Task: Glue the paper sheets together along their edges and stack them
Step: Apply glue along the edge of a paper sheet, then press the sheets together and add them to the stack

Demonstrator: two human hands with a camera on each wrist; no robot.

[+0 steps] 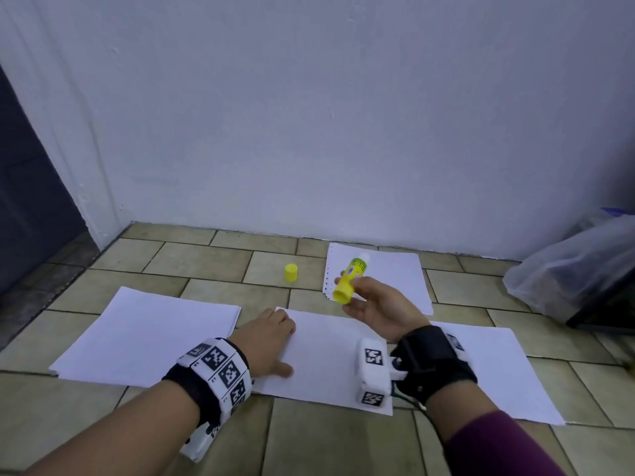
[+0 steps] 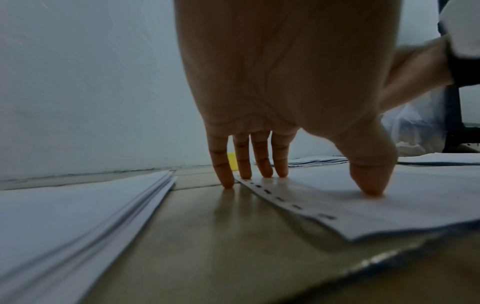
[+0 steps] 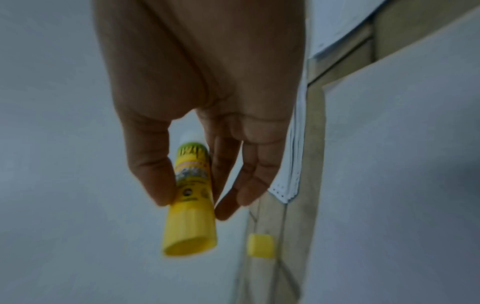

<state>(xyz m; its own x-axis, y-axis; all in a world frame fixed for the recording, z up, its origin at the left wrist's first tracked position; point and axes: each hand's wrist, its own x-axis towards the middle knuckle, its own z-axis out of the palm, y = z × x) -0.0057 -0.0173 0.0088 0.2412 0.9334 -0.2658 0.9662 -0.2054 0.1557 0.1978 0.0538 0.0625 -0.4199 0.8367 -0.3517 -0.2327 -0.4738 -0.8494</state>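
A white paper sheet (image 1: 326, 359) with a punched left edge (image 2: 291, 203) lies on the tiled floor in front of me. My left hand (image 1: 271, 333) presses its far left corner flat with straight fingertips (image 2: 259, 174) and thumb. My right hand (image 1: 371, 300) hovers above the sheet, palm up, and pinches an uncapped yellow glue stick (image 1: 348, 281) between thumb and fingers (image 3: 161, 185). The stick (image 3: 191, 197) has its white tip pointing away. Its yellow cap (image 1: 290, 272) stands on the floor beyond the sheet.
A stack of white sheets (image 1: 147, 334) lies at the left, another sheet (image 1: 494, 369) at the right, and a punched pile (image 1: 391, 273) by the white wall. A plastic bag (image 1: 570, 269) sits at the far right, beside a dark frame.
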